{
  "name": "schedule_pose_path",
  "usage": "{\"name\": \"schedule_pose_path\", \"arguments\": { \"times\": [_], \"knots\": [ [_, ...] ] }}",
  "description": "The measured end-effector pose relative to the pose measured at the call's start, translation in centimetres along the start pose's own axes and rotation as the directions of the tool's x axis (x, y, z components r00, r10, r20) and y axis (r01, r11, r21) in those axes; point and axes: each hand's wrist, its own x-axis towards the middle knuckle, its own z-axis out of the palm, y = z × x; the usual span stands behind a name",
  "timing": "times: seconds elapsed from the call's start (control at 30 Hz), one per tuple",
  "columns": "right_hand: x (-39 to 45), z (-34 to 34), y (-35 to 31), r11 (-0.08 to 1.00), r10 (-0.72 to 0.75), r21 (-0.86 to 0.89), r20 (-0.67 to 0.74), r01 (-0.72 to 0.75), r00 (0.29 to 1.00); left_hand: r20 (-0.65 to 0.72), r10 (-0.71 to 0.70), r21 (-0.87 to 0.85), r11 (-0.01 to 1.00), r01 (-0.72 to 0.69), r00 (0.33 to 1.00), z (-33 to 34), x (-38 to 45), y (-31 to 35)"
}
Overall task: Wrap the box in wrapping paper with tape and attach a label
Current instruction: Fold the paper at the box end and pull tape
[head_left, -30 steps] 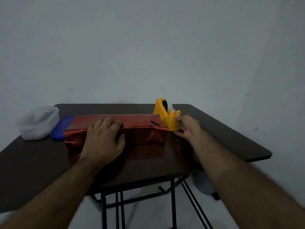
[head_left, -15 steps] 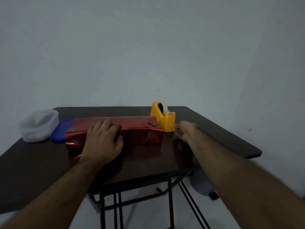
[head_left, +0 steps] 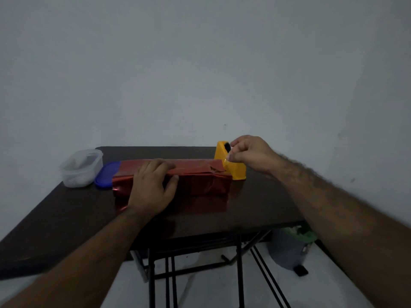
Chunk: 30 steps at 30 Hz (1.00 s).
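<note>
My left hand (head_left: 153, 187) lies flat on the box (head_left: 173, 177), fingers straight across the top seam, thumb down the near face, pressing the red wrapping paper (head_left: 200, 184) shut. The box lies long side toward me at the table's (head_left: 66, 218) centre, wrapped round the body, and a loose foil flap spreads on the table toward 6 o'clock. The right end's paper is crumpled, not folded.

My right hand (head_left: 249, 155) is at 3 o'clock of the box, over the yellow tape dispenser (head_left: 235, 168), which touches the box's right end. Thumb and forefinger are pinched together at the dispenser's top edge, on what looks like the tape end (head_left: 227, 160); the strip is too small and pale to tell for sure. The other fingers are curled.

At 9 o'clock of the box: a blue lid (head_left: 105, 176) flat and touching the paper, then a clear plastic tub (head_left: 81, 168) just beyond it. Under the table at 4 o'clock there's a grey bin (head_left: 289, 252) with a green liner.
</note>
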Motion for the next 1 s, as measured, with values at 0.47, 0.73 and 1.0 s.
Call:
{"name": "schedule_pose_path", "arguments": {
  "times": [0.47, 0.73, 1.0],
  "knots": [
    [-0.4, 2.0, -3.7, 0.925, -0.184, -0.288, 0.231, 0.248, 0.955, 0.412, -0.108, -0.587, 0.728, 0.355, 0.905, -4.9, 3.8, 7.3],
    [0.0, 2.5, -3.3, 0.953, -0.144, -0.228, 0.240, 0.200, 0.960, 0.387, -0.169, -0.522, 0.770, 0.367, 0.906, -4.3, 4.6, 7.4],
    [0.8, 2.4, 1.1, 0.957, 0.016, 0.289, -0.038, -0.004, 0.999, 0.331, -0.340, -0.440, 0.770, 0.463, 0.880, -5.0, 7.4, 6.6]
  ]
}}
